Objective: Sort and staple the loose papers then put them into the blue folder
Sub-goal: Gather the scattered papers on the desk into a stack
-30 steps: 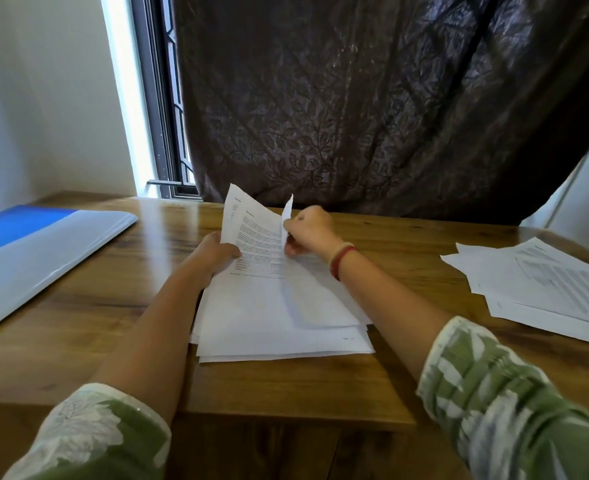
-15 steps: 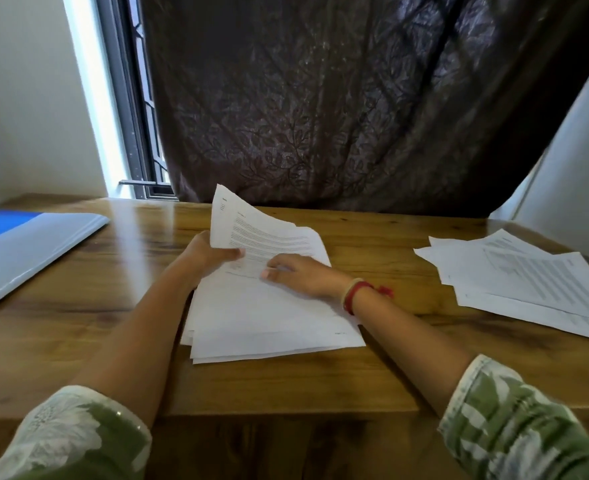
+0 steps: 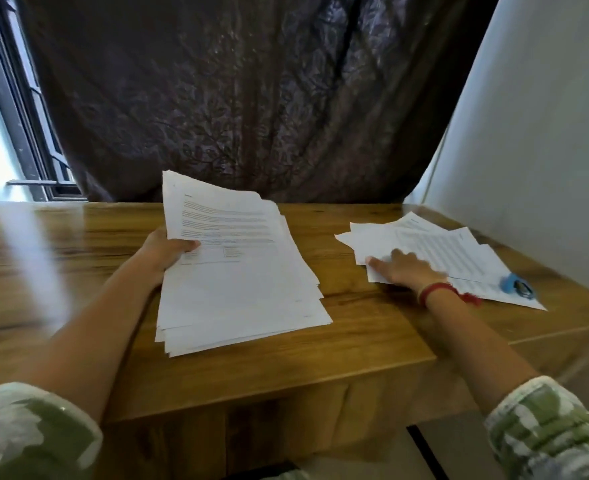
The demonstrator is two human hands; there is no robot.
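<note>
One stack (image 3: 237, 278) gripped by left hand (image 3: 163, 252).

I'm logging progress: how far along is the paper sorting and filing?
Partly sorted: white papers lie in a central stack and a looser right-hand pile. In hand: the left hand grips the stack's top printed sheets; the right hand rests flat on the pile. Left: stapling and filing; no staples show.

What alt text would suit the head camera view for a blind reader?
A person's left hand grips the raised left edge of a paper stack on a wooden table, while the right hand rests flat on a second, scattered pile to the right. A small blue object lies on that pile.
</note>
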